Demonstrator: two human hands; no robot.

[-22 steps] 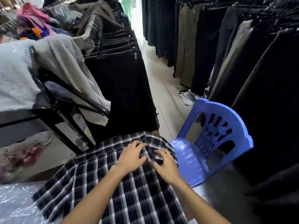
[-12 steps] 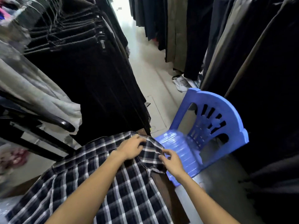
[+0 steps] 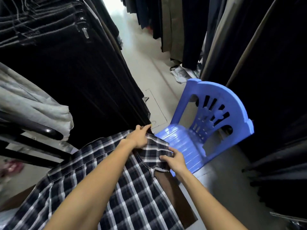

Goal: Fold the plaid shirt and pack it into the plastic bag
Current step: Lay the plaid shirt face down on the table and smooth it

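Note:
The plaid shirt [image 3: 86,176], dark blue with white checks, lies spread on a brown surface [image 3: 176,196] in front of me. My left hand [image 3: 138,137] grips the far top edge of the shirt near the hanging black clothes. My right hand [image 3: 176,161] pinches the shirt's right corner, which is lifted and partly turned over beside the blue chair. A pale bit of plastic shows at the bottom left corner [image 3: 6,214]; I cannot tell if it is the bag.
A blue plastic chair [image 3: 214,123] stands just right of the shirt. Black garments hang on racks at the left [image 3: 74,67] and right [image 3: 274,80]. A grey garment [image 3: 33,103] drapes over a black frame at left. A pale floor aisle [image 3: 142,52] runs ahead.
My hands moved apart from the shirt's middle: the left to the far edge, the right to the right corner, lifting it. The view swung right; the plastic at lower left mostly left the frame.

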